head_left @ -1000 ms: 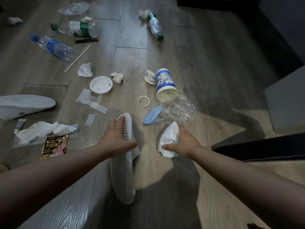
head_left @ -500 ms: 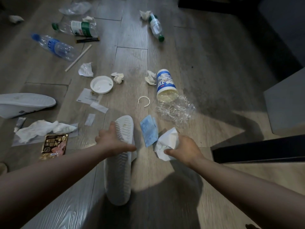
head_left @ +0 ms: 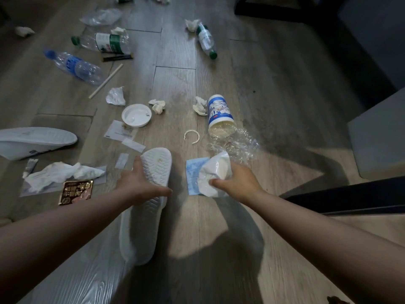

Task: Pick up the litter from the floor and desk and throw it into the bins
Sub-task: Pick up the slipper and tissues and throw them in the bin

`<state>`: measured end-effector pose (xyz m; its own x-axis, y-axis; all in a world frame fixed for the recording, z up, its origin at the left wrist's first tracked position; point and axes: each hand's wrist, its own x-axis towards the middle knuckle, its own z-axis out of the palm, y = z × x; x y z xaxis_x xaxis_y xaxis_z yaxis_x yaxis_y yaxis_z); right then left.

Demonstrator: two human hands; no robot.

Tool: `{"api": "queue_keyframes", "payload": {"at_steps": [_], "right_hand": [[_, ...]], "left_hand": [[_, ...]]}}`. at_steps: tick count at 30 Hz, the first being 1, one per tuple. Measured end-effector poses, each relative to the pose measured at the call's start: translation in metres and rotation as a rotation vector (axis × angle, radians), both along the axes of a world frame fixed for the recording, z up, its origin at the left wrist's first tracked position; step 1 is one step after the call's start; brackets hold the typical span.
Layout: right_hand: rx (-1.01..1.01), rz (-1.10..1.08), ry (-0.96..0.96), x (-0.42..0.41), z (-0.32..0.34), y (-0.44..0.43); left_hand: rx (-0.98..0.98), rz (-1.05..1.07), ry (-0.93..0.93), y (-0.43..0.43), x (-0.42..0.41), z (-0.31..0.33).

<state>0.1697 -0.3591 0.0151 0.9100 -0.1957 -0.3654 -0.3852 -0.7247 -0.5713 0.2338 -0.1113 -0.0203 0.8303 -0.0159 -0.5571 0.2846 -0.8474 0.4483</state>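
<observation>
White slipper (head_left: 156, 165) gripped by left fingers (head_left: 137, 164), right fingers (head_left: 218, 183) clutching crumpled bag (head_left: 219, 166)

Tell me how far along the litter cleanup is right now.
Early. No bin is in view, so nothing shows as thrown away. The left hand grips a white slipper; the right hand holds a crumpled white bag with a blue mask behind it. Bottles, the blue tub, a lid and tissues lie on the floor.

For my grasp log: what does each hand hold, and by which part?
The left hand grips the white slipper across its middle, sole up; the right hand grips the crumpled white bag at its near end.
</observation>
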Motion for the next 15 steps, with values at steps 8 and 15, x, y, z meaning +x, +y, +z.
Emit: {"api": "queue_keyframes", "payload": {"at_steps": [8, 15], "right_hand": [[-0.31, 0.069, 0.021, 0.045, -0.028, 0.024], [-0.192, 0.019, 0.187, 0.064, -0.055, 0.019]], "left_hand": [[-0.018, 0.037, -0.035, 0.009, 0.006, 0.001], [-0.027, 0.091, -0.027, 0.016, 0.014, -0.005]]}}
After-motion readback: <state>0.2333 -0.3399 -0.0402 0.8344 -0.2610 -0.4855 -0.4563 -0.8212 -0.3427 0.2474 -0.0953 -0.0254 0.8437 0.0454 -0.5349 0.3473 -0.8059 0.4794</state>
